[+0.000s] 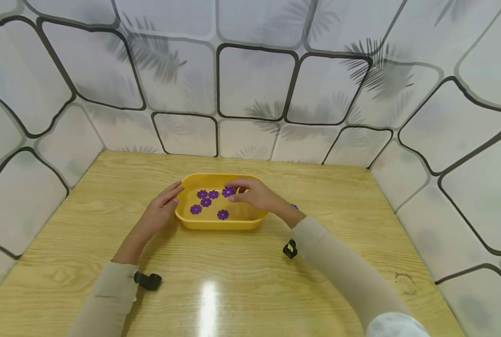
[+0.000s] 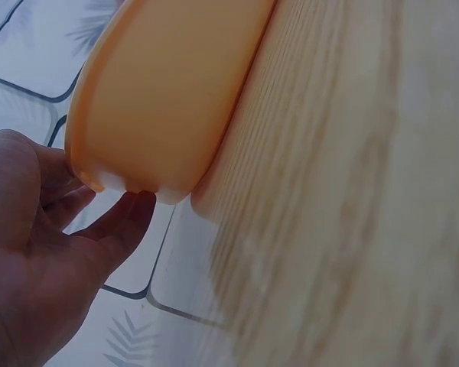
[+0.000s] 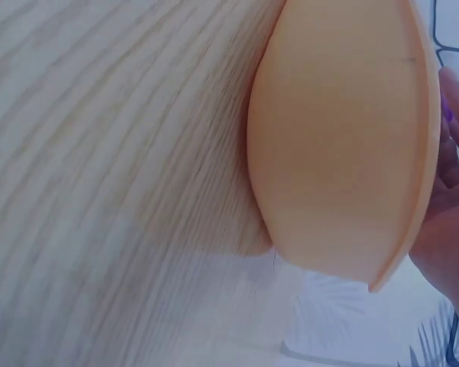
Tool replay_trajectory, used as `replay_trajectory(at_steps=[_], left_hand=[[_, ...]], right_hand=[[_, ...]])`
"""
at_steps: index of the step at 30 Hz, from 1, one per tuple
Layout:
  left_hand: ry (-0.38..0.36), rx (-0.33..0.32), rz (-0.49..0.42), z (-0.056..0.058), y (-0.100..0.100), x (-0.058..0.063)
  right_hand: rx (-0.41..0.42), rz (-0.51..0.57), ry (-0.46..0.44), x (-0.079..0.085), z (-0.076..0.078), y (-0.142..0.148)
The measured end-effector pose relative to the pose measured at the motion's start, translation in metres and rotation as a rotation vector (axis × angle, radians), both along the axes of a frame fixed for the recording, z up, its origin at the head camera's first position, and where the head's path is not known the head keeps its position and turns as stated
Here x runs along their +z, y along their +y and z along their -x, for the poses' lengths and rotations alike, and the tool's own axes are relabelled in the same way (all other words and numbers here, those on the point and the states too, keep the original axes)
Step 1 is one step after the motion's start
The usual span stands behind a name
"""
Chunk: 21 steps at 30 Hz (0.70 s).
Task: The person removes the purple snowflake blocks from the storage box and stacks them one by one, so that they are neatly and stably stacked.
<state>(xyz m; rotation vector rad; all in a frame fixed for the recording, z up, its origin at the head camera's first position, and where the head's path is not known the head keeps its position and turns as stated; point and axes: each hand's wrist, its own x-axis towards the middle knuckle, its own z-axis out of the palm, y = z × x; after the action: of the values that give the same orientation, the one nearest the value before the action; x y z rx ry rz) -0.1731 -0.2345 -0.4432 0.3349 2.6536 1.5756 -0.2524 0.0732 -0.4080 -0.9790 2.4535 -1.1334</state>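
A yellow plastic basin [image 1: 221, 225] stands on the wooden table, with several purple flower-shaped discs [image 1: 196, 209] lying on its floor. My left hand [image 1: 161, 210] holds the basin's left end. In the left wrist view, fingers [image 2: 57, 168] reach the rim while a fingertip meets the outer wall. Over the basin's right half, my right hand [image 1: 252, 193] pinches one purple flower-shaped disc [image 1: 228, 192] between thumb and fingertips. The right wrist view shows the basin's outer wall [image 3: 336, 138], which hides most of that hand; a bit of purple shows by the fingers.
Another purple flower-shaped disc [image 1: 294, 206] lies on the table [image 1: 233, 271] right of the basin, partly hidden by my right forearm. Patterned wall panels [image 1: 254, 84] enclose the table at the back and sides. Black wrist cameras [image 1: 149, 281] are strapped to both wrists.
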Motion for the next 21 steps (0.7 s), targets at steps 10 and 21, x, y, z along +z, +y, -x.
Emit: replay_trajectory(at_steps=[10,21], left_hand=[[0.014,-0.005,-0.017,0.000,0.000,-0.001],[0.012,-0.014,-0.058,0.001,-0.001,-0.002]], right_hand=[[-0.070,0.015,-0.003,0.005,-0.007,0.038],[-0.184,0.002,-0.013,0.006,-0.014,0.094]])
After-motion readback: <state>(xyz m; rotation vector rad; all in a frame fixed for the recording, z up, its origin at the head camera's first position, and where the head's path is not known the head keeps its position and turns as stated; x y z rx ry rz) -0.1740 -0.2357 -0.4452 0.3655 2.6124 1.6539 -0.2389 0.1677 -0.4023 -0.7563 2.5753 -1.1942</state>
